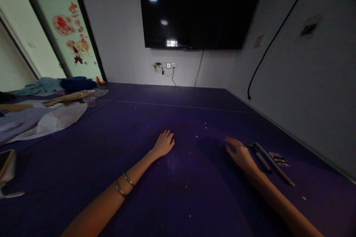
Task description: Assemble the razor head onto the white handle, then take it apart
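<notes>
My left hand (164,143) rests palm down on the purple tabletop (178,189), fingers out and nothing in it. Two bracelets (122,185) circle that forearm. To the right, my right hand (236,150) is held low over the table with its fingers stretched forward, and it appears to hold nothing. Just beside its wrist lie a dark, pen-like tool (262,160) and a long thin beige rod (275,164). Past the rod is a small cluster of dark pieces (279,159), too blurred to name.
Cloths and white sheeting (59,118) cover the table's left side, with a clear plastic cup (91,101) by them. A phone-like object (7,164) stands at the left edge. A black cable (274,40) hangs along the right wall. Ahead is a wall-mounted television (200,11).
</notes>
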Demonstrator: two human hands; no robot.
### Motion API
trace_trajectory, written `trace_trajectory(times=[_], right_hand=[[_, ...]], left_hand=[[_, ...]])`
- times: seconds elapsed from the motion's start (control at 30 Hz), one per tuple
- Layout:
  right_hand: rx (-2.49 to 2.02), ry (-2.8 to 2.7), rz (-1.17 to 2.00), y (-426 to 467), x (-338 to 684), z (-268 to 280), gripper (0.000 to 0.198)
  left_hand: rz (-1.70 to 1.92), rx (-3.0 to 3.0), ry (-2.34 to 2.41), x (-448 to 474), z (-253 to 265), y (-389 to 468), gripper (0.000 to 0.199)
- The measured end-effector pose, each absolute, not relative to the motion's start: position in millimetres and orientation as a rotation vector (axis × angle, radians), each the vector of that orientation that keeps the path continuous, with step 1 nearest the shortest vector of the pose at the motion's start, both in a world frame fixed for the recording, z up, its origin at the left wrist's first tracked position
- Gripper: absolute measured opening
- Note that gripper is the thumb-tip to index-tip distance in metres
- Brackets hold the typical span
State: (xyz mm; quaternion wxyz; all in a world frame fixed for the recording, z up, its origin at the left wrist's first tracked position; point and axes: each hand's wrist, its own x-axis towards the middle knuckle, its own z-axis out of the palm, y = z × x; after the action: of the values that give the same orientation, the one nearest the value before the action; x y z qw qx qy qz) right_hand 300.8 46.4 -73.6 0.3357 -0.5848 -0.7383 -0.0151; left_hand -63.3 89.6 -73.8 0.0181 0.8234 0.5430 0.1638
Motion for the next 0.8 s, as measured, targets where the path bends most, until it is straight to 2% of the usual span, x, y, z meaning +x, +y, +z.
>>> trace_trajectory(times=[0.23, 0.53, 0.8], right_hand=[[-1.999, -1.562, 0.013, 33.6, 376.1, -33.7, 0.035], [-2.323, -1.687, 0.035, -1.2, 400.5, -52.9, 0.026], [-2.296, -1.67, -0.004, 1.5, 398.3, -61.4, 0.015]], left_hand=[[0.448, 2.598, 1.734, -64.2, -74.3, 92.2, 0.045], [0.451, 2.635, 1.72, -65.7, -73.0, 94.4, 0.046], [0.46, 2.612, 1.727, -65.9, -73.3, 95.8, 0.045]])
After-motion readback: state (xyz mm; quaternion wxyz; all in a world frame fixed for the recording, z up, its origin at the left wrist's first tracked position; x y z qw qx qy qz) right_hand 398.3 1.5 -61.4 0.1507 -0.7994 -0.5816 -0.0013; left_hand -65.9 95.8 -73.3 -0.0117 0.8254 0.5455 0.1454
